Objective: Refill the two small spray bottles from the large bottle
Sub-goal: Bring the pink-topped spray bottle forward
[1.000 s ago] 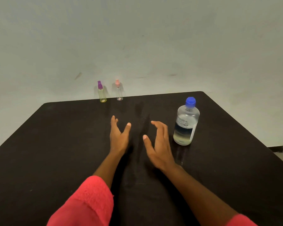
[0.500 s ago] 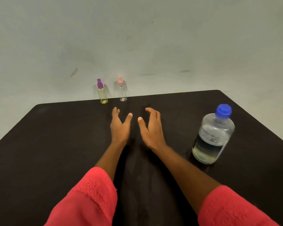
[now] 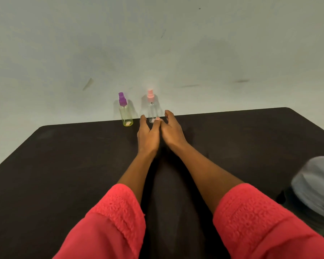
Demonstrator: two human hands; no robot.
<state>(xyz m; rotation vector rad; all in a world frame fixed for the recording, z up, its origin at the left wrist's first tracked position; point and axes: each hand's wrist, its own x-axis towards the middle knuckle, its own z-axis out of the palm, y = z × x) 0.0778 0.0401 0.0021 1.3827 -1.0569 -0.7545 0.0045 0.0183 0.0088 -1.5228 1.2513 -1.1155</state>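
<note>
A plain indoor room; whether it is a home, an office or a workroom cannot be told. A pale grey-green painted wall (image 3: 213, 43) fills the upper half of the frame, matte and worn, with a scuff (image 3: 87, 84) at centre left and dark smears (image 3: 241, 81) at centre right. A matte black tabletop (image 3: 64, 165) with rounded corners spans the lower half. At its far edge a purple-capped spray bottle (image 3: 125, 111) and a pink-capped spray bottle (image 3: 151, 107) cast soft shadows on the wall.

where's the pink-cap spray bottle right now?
Head view, centre: the pink-cap spray bottle stands at the far edge of the table by the wall, right of the purple-cap bottle, with the left hand and right hand just before its base.
</note>
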